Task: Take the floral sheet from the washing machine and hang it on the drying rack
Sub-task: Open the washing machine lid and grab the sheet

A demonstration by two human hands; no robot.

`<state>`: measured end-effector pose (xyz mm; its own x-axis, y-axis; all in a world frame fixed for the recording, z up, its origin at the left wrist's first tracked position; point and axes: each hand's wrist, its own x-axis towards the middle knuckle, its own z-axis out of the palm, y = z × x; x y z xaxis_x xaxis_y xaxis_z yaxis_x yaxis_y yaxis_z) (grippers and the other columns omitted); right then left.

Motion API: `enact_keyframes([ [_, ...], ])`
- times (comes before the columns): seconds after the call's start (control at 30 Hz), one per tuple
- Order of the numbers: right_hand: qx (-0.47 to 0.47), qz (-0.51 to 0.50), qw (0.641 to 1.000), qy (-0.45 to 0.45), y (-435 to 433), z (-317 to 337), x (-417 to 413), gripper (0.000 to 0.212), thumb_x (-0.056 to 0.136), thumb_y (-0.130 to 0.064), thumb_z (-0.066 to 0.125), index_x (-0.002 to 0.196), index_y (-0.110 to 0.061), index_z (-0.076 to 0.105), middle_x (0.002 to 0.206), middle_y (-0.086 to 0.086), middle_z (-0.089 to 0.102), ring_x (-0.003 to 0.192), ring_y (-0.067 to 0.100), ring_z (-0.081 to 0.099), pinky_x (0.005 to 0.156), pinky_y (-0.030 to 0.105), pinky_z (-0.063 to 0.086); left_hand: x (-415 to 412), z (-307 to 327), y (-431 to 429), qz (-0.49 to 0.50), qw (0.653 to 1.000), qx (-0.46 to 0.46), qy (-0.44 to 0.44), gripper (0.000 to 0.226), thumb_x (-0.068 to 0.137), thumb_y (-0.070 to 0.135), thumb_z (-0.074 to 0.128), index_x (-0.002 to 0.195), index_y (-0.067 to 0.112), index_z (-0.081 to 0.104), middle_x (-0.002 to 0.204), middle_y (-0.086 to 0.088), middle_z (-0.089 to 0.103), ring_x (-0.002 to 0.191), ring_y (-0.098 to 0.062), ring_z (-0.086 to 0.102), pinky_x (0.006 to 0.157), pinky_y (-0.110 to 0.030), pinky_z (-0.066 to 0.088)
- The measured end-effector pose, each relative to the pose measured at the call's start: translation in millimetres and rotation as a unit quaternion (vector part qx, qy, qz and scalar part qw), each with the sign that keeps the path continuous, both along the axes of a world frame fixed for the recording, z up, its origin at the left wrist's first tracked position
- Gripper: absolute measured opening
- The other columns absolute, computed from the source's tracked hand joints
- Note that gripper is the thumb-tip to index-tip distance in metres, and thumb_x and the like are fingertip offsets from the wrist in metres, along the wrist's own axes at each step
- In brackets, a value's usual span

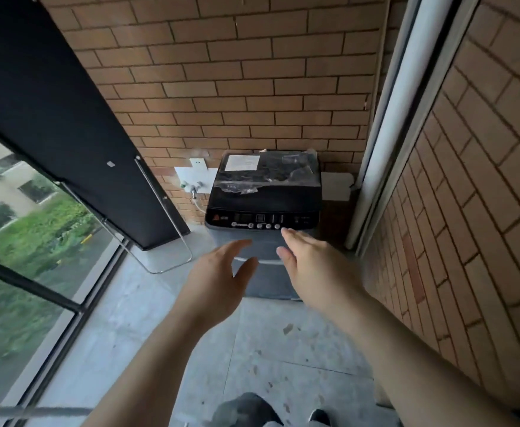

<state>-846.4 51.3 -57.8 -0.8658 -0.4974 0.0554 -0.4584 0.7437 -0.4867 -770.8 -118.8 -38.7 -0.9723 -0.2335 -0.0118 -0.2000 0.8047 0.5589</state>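
Fingers point(237, 244) of the left hand point(218, 272): loosely spread, slightly curved, thumb out to the side, nothing in them. Right hand point(311, 263): fingers straight and close together, palm turned inward, also holding nothing. Both arms stretched forward, side by side, the hands apart from each other.

Washing machine point(263, 208): grey top-loader, standing against the brick wall point(237, 72) at the far end of the narrow balcony. Lid point(268, 177) down. It is dark, covered in crinkled clear film, with a white paper label point(241, 162) at its back left corner. Control panel point(258, 220) with a row of round buttons runs along the front edge. Both hands hang in front of the machine's body. The right fingertips are just below the panel. Whether they touch it I cannot tell.

Floral sheet: not in sight. With the lid closed, the drum is hidden.

Drying rack point(172, 263): chrome tube frame on the left, by the window point(21, 226), its looped foot on the concrete floor point(283, 349) near the machine's left side. A black cloth point(52, 103) hangs over it.

A tap point(193, 189) juts from the wall just left of the machine. A white pipe point(385, 134) runs up the right corner. The toes of dark shoes point(243, 408) are at the bottom edge.
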Motion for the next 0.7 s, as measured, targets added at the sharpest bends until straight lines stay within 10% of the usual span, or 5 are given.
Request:
enact_keyframes([
  [0.7, 0.156, -0.020, 0.981, -0.114, -150, -109, -316, 0.040, 0.104, -0.035, 0.043, 0.134, -0.011, 0.055, 0.135, 0.006, 0.061, 0.120, 0.028, 0.060, 0.094, 0.044, 0.053, -367, -139, -171, -0.130, 0.974, -0.051, -0.179, 0.023, 0.098, 0.031, 0.048, 0.111, 0.021, 0.064, 0.102, -0.006, 0.070, 0.091, -0.027, 0.064, 0.074, -0.031, 0.050],
])
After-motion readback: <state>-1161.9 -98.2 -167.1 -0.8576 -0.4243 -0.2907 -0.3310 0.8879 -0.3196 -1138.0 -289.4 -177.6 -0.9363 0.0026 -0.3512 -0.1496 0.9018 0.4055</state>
